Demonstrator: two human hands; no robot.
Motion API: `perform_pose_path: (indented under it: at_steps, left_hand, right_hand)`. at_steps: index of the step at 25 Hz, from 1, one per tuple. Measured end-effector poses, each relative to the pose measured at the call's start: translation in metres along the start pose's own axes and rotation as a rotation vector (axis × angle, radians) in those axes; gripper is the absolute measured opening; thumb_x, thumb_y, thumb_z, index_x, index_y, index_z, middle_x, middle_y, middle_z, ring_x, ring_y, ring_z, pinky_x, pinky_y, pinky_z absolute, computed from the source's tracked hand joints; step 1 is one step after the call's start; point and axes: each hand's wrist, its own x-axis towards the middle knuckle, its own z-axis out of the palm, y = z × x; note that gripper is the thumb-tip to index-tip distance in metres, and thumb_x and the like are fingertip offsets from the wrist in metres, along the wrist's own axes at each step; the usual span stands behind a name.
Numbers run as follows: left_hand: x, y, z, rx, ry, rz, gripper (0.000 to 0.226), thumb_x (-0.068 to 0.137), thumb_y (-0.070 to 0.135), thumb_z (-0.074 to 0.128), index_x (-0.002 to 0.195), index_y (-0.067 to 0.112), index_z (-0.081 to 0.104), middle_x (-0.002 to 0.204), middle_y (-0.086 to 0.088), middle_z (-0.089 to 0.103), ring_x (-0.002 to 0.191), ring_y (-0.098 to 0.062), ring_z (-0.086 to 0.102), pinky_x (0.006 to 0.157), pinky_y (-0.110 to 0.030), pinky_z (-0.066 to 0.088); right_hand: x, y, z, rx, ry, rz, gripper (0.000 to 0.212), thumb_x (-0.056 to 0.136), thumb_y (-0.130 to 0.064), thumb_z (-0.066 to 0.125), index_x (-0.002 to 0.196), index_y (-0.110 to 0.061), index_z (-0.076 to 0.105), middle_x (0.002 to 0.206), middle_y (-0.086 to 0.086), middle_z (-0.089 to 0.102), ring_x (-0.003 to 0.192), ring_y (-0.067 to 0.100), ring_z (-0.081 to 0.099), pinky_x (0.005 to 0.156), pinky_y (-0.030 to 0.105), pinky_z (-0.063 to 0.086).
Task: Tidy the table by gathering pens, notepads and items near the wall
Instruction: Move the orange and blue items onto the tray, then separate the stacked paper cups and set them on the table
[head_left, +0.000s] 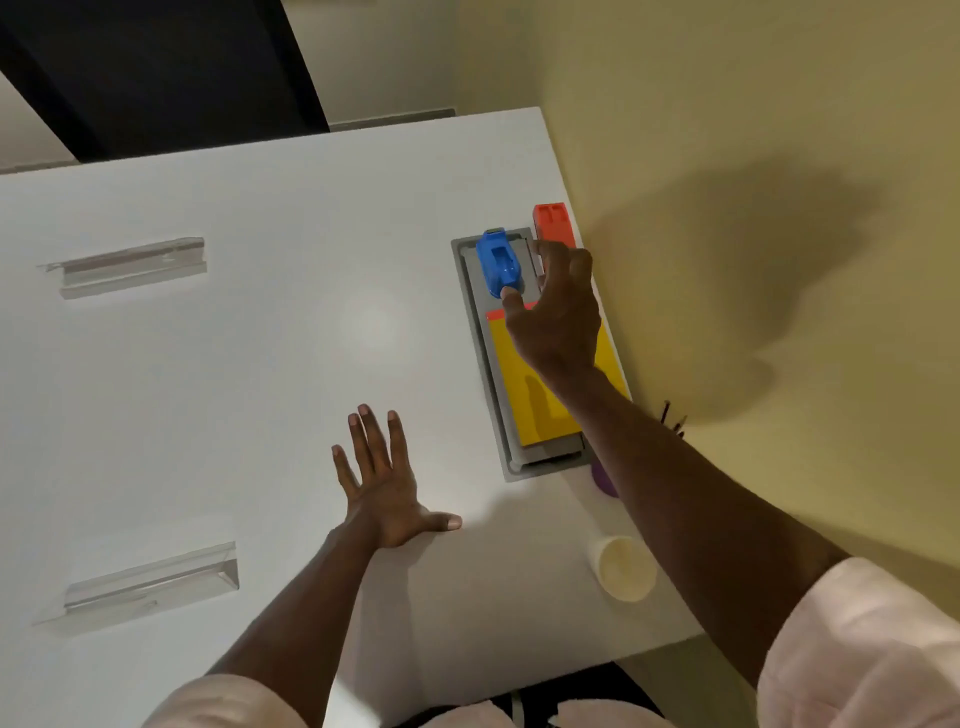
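Note:
A yellow notepad (540, 384) with a red top strip lies on a grey tray-like panel (475, 322) at the table's right side, next to the wall. A blue stapler-like item (500, 262) sits on the panel's far end, and a red block (554, 223) stands beside it against the wall. My right hand (556, 317) hovers over the notepad's far end with fingers spread, its thumb tip touching the blue item's near end; it holds nothing. My left hand (387, 483) rests flat on the white table (234, 389), fingers apart.
A cream paper cup (623, 569) stands near the table's right front corner. A purple object (603, 480) and dark pen tips (675, 418) show partly behind my right forearm. Two clear acrylic holders (132, 267) (150, 584) lie on the left. The yellow wall (753, 260) borders the right edge.

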Motion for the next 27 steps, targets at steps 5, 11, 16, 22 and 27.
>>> perform_pose_path:
  at_steps: [5, 11, 16, 22, 27]
  left_hand:
    - [-0.016, 0.005, 0.005, 0.049, 0.017, -0.002, 0.179, 0.05, 0.104, 0.067, 0.152, 0.014, -0.049, 0.154, -0.022, -0.06, 0.146, -0.041, -0.056, 0.121, -0.073, -0.022]
    - [-0.033, 0.039, 0.0, -0.002, 0.127, -0.044, 0.13, 0.079, 0.075, 0.076, 0.162, -0.003, 0.014, 0.172, -0.036, -0.009, 0.163, -0.051, -0.011, 0.13, -0.071, 0.016]
    - [-0.088, 0.026, 0.038, 0.009, 0.284, 0.176, 0.092, 0.08, 0.092, 0.043, 0.115, 0.008, 0.05, 0.143, -0.024, 0.035, 0.14, -0.045, 0.036, 0.091, -0.059, 0.056]
    - [-0.146, 0.087, 0.118, -0.223, 0.152, 0.282, 0.08, 0.09, 0.067, 0.057, 0.148, 0.01, 0.054, 0.159, -0.018, 0.046, 0.149, -0.039, 0.041, 0.119, -0.052, 0.042]
    - [-0.14, 0.121, 0.105, -0.192, 0.198, 0.443, 0.074, 0.099, 0.056, 0.068, 0.156, 0.016, 0.044, 0.159, -0.007, 0.048, 0.146, -0.028, 0.046, 0.118, -0.047, 0.047]
  right_hand:
    - [-0.08, 0.002, -0.043, 0.093, -0.032, 0.025, 0.055, 0.087, -0.025, 0.076, 0.137, -0.022, 0.054, 0.132, 0.0, 0.054, 0.102, 0.015, 0.064, 0.075, 0.039, 0.062]
    - [-0.176, 0.018, -0.069, 0.194, -0.106, -0.025, 0.044, 0.091, -0.022, 0.075, 0.131, -0.019, 0.058, 0.126, -0.002, 0.061, 0.095, 0.011, 0.065, 0.07, 0.034, 0.063]
    - [-0.265, 0.034, -0.077, 0.27, -0.168, 0.094, 0.041, 0.091, -0.024, 0.076, 0.128, -0.023, 0.061, 0.117, -0.01, 0.066, 0.096, 0.006, 0.066, 0.068, 0.024, 0.062]
    - [-0.338, 0.099, -0.139, 0.197, -0.173, 0.287, 0.035, 0.092, -0.027, 0.074, 0.124, -0.031, 0.061, 0.113, -0.019, 0.067, 0.096, 0.003, 0.067, 0.073, 0.018, 0.06]
    - [-0.351, 0.136, -0.152, 0.178, -0.039, 0.437, 0.035, 0.09, -0.019, 0.079, 0.119, -0.03, 0.064, 0.106, -0.019, 0.069, 0.093, 0.002, 0.069, 0.073, 0.03, 0.065]
